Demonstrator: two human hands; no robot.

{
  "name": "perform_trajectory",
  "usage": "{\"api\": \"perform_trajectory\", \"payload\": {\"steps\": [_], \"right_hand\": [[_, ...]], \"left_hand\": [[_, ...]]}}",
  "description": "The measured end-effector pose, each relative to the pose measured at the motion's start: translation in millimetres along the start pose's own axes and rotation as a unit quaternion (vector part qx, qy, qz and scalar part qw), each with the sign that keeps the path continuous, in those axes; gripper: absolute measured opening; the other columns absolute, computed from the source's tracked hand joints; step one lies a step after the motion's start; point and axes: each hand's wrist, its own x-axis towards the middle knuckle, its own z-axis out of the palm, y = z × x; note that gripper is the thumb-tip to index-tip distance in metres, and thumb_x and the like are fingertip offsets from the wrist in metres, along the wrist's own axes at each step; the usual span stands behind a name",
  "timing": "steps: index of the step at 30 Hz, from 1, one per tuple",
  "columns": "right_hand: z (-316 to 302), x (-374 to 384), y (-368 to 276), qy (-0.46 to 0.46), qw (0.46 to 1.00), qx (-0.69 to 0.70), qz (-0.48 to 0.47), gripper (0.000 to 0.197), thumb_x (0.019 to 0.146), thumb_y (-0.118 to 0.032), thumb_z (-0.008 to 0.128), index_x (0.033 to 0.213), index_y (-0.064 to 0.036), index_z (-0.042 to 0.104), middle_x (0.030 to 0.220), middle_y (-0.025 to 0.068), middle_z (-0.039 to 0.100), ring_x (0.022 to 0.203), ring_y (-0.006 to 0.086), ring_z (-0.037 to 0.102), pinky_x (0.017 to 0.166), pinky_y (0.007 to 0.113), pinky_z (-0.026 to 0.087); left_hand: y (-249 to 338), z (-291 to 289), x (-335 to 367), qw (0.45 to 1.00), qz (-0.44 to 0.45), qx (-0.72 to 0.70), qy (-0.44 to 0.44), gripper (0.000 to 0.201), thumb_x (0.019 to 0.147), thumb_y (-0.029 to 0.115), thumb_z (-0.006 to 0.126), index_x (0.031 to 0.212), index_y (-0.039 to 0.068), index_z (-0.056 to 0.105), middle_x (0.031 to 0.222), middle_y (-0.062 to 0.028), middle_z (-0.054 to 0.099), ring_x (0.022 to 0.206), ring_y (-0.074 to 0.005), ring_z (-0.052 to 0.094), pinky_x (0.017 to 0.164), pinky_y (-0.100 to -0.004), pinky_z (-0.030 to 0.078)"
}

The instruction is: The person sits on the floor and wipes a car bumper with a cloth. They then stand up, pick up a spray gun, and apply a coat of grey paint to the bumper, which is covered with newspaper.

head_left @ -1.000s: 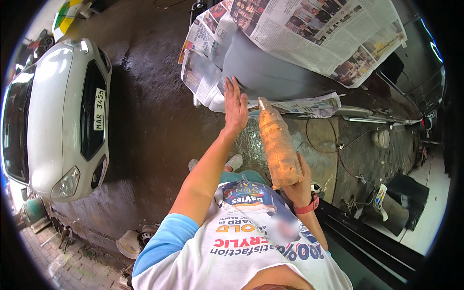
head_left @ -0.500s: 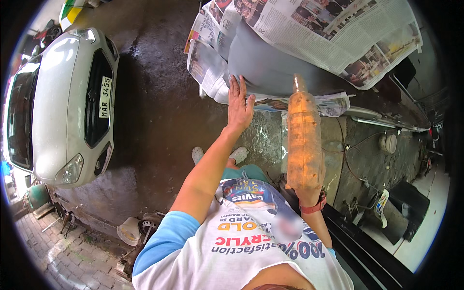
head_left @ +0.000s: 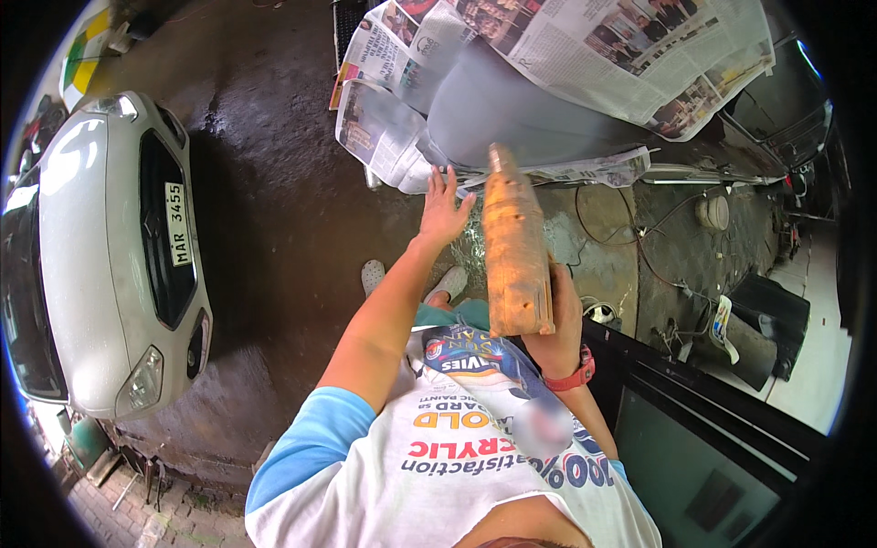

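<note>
My right hand (head_left: pixel 559 321) is closed round a clear plastic bottle (head_left: pixel 516 247) stained orange-brown, its narrow nozzle end pointing away from me. Most of those fingers are hidden behind the bottle. Just beyond is a smooth grey car panel (head_left: pixel 512 105), bordered by taped-on newspaper (head_left: pixel 630 64). My left hand (head_left: pixel 442 215) is open with spread fingers and holds nothing. Its fingertips come up to the paper along the panel's near edge; whether they touch it I cannot tell. The bottle's tip overlaps the panel's near edge in the head view.
A silver car (head_left: pixel 82 247) stands to my left on a wet dark floor (head_left: pixel 274 237). On the right lie a hose (head_left: pixel 653 265), a pale bucket (head_left: pixel 713 213) and a black bin-like piece (head_left: pixel 758 320). A dark glass-panelled frame (head_left: pixel 694 457) is close by my right arm.
The bottle has swung left, closer to my left hand. My left hand has drawn back slightly from the grey panel, its fingers spreading. The whole view has shifted a little.
</note>
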Motion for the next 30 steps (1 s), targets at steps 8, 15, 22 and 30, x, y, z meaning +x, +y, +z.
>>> {"api": "perform_trajectory", "payload": {"steps": [8,15,22,30], "right_hand": [[78.4,11.6,2.3,-0.03,0.994,-0.109,0.007,0.066,0.078,-0.017,0.084,0.13,0.0,0.047,0.113,0.0264,0.066,0.103,0.0498,0.064,0.083,0.052,0.052],[161.7,22.5,34.8,-0.059,0.987,-0.14,0.044,0.058,0.077,-0.009,0.079,0.124,-0.0016,0.047,0.111,0.0261,0.065,0.106,0.0477,0.062,0.086,0.053,0.051],[191.8,48.9,15.8,-0.035,0.99,-0.138,0.015,0.061,0.079,-0.008,0.079,0.127,0.0026,0.044,0.116,0.028,0.064,0.109,0.0481,0.062,0.091,0.052,0.051],[168.9,54.7,-38.0,0.057,0.992,-0.102,-0.056,0.061,0.081,-0.005,0.076,0.133,0.0042,0.046,0.118,0.0252,0.057,0.113,0.0447,0.059,0.094,0.05,0.049]], "left_hand": [[-213.5,-71.7,-106.2,0.95,-0.238,0.039,-0.196,0.085,0.098,0.061,0.051,0.16,0.005,0.036,0.166,-0.0233,0.031,0.152,-0.037,0.035,0.122,-0.0435,0.032],[-343.3,-205.5,-271.9,0.897,-0.412,0.074,-0.14,0.074,0.097,0.053,0.058,0.144,-0.003,0.056,0.148,-0.0266,0.055,0.141,-0.0382,0.05,0.117,-0.0422,0.04],[-359.1,-250.2,-324.2,0.846,-0.533,0.01,-0.025,0.062,0.098,0.045,0.063,0.141,0.001,0.061,0.144,-0.023,0.06,0.137,-0.0347,0.055,0.114,-0.0401,0.043],[-302.0,-215.3,-243.3,0.906,-0.417,-0.073,-0.016,0.054,0.102,0.039,0.062,0.139,0.0,0.062,0.139,-0.0193,0.065,0.131,-0.0316,0.061,0.11,-0.039,0.046]]}}
